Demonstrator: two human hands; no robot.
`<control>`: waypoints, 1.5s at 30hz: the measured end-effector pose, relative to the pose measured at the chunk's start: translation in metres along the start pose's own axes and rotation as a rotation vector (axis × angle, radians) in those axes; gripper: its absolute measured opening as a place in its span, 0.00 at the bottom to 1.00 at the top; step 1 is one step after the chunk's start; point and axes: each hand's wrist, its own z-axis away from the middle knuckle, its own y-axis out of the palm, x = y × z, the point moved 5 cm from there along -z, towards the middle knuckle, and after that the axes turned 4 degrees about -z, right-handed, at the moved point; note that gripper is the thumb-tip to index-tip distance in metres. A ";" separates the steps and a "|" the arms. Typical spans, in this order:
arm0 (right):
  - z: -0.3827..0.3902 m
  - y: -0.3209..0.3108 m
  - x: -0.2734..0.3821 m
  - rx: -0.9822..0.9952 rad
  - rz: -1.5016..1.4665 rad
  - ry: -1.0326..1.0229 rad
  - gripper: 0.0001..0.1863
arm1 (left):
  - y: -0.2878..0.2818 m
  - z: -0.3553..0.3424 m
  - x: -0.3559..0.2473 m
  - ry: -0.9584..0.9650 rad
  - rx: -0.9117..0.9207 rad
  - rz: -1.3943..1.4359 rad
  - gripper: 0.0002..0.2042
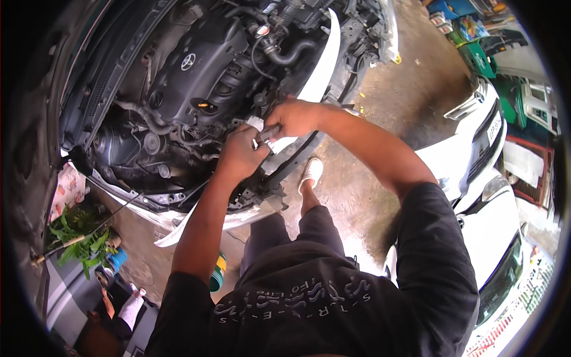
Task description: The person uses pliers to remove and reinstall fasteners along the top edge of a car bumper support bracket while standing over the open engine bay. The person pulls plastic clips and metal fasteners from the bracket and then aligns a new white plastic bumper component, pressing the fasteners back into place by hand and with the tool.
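Note:
Both hands meet at the front edge of an open engine bay. My right hand (pixel 295 119) is closed, its fingers round a small dark grey part (pixel 270 132) whose kind I cannot make out. Close against it on the left, my left hand (pixel 240 152) is closed too, its fingertips at the same spot. What the left fingers grip is hidden. Just above the fingers shows a small white piece (pixel 255 123). A long curved white trim strip (pixel 324 65) runs from beyond the right hand along the car's front. The black engine cover (pixel 193 62) lies farther left.
The raised hood prop rod (pixel 113 219) slants at the left. A green and yellow bucket (pixel 219 272) stands by my legs. At lower left are a leafy plant (pixel 80 232) and another person (pixel 104 330). A white car (pixel 482 143) is parked at right, near a green crate (pixel 477 59).

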 end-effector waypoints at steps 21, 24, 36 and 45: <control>-0.024 0.036 -0.076 -0.531 0.239 0.018 0.17 | -0.074 0.053 0.028 -0.167 -0.191 0.221 0.02; -0.018 0.028 -0.066 -0.601 0.215 -0.014 0.15 | -0.074 0.059 0.028 -0.141 -0.229 0.194 0.02; 0.113 0.116 0.005 -0.769 -1.947 0.306 0.14 | -0.090 0.064 -0.042 0.072 -0.327 0.096 0.02; 0.155 0.103 0.110 -0.244 -1.299 0.337 0.24 | -0.089 0.068 -0.086 0.168 -0.309 -0.021 0.05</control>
